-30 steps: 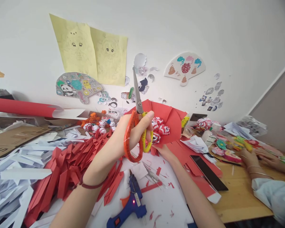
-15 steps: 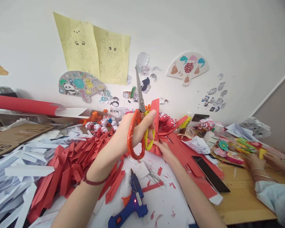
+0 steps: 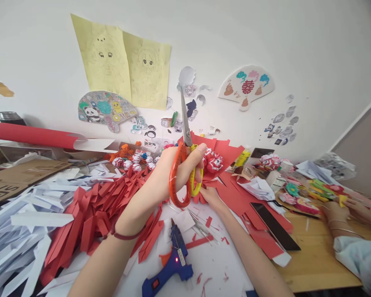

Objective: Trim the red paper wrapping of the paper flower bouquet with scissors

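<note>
My left hand [image 3: 170, 169] is closed around the orange and yellow handles of a pair of scissors [image 3: 186, 119], whose blades point up and look closed together. Just behind and to the right, my right hand [image 3: 212, 197] grips the gathered base of a bouquet [image 3: 214, 161] of red and white paper flowers. Red wrapping paper [image 3: 228, 150] spreads out behind the flowers. The left hand and scissors hide part of the bouquet and its lower end. Below the hands, a blue glue gun [image 3: 177, 251] lies on a white surface with its red light on.
Piles of folded white paper strips [image 3: 21, 243] and red paper strips [image 3: 89, 214] cover the left side. Red sheets and a black phone [image 3: 275, 227] lie to the right. At far right, another person's hands [image 3: 336, 212] hold something yellow. A red paper roll [image 3: 34, 135] lies at back left.
The bouquet has turned, so its red wrapping now fans out behind the flowers, where a narrow flap stood up before. My left hand still holds the scissors upright, and the view has shifted slightly.
</note>
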Available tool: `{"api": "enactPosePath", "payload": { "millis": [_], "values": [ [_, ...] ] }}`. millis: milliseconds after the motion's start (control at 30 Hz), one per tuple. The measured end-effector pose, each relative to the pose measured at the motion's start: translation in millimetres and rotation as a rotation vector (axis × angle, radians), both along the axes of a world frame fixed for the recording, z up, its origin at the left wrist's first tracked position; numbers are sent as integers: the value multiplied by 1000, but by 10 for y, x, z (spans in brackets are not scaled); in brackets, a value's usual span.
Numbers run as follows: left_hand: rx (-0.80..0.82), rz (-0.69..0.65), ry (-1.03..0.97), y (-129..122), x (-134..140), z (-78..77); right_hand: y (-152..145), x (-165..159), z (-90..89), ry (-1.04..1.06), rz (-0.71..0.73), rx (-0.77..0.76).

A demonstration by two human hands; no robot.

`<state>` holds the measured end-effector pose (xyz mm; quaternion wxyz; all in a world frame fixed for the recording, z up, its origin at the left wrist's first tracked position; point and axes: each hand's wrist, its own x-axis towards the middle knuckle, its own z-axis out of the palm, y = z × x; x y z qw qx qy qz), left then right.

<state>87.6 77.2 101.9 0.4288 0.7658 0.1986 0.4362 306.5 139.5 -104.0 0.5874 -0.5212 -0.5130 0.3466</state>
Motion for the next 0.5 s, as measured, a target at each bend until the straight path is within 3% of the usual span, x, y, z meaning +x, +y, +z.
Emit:
{"api": "enactPosePath", "payload": {
  "millis": [133, 500],
  "values": [
    [25, 40, 15, -17, -11, 16, 15, -1, -15, -29, 4, 53],
    [28, 73, 40, -100, -20, 91, -9, -20, -28, -64, 30, 1]
  ]
}}
